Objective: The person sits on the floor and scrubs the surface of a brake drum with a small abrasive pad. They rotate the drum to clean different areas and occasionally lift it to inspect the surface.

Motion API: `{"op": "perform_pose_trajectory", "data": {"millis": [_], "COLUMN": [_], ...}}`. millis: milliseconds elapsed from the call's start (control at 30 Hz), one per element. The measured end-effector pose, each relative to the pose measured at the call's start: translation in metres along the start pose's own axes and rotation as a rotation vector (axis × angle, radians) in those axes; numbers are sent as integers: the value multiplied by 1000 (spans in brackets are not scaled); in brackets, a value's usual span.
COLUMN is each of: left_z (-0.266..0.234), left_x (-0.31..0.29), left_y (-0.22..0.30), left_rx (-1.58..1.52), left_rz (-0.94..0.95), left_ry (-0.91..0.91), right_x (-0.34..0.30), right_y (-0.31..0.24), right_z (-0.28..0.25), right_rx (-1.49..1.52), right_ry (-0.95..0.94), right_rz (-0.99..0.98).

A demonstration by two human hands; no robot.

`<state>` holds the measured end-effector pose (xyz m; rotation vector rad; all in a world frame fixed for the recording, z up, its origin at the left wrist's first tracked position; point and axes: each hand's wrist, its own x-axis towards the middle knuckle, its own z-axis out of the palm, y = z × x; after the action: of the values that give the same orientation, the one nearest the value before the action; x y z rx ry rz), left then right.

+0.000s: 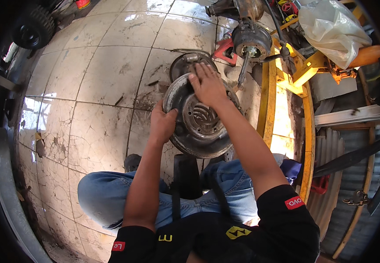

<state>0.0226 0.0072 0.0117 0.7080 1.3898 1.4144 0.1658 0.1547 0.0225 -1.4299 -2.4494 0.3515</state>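
The person crouches over a worn brake drum (197, 117), which sits tilted between their knees above the cracked tile floor (93, 79), just in front of a second rusty drum-shaped part (185, 63) lying flat on the tiles. The left hand (163, 122) is wrapped around the drum's near-left rim, fingers closed on the edge, while the right hand (207, 84) lies flat and open on the far rim, palm pressing down instead of gripping. To my eye they are steadying and turning the drum to inspect or seat it; the next move seems to call for a firm two-handed hold, since the piece looks heavy and would tip off its perch easily. The drum is dull grey-brown, greasy, with a ring of bolt holes around a recessed centre and a scuffed outer lip. Beyond it an axle hub (251, 41) pokes out beside a yellow frame (267, 92).
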Motion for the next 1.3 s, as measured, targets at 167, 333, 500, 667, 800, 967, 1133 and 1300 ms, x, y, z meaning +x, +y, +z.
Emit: {"op": "perform_pose_trajectory", "data": {"millis": [167,333,500,667,800,967,1133,1300], "left_z": [7,-1,3,0,0,7,-1,2], "left_x": [0,1,-2,2,0,-4,6,-2], "left_y": [-11,-4,-1,-14,-7,-7,-33,-18], "left_rx": [247,41,145,193,86,212,207,260], "left_rz": [104,18,18,60,3,61,85,111], "left_ry": [171,8,55,73,0,42,86,46], "right_x": [22,-22,25,-21,-17,6,-28,5], "right_y": [3,-26,-6,-3,-3,-12,-24,-23], "right_z": [-22,2,-28,2,-2,-14,6,-14], "right_rx": [29,-34,22,-83,-97,-84,-85,-36], "right_ry": [-257,-46,-290,-49,7,-105,-8,-89], "right_rz": [198,-58,165,18,35,195,67,179]}}
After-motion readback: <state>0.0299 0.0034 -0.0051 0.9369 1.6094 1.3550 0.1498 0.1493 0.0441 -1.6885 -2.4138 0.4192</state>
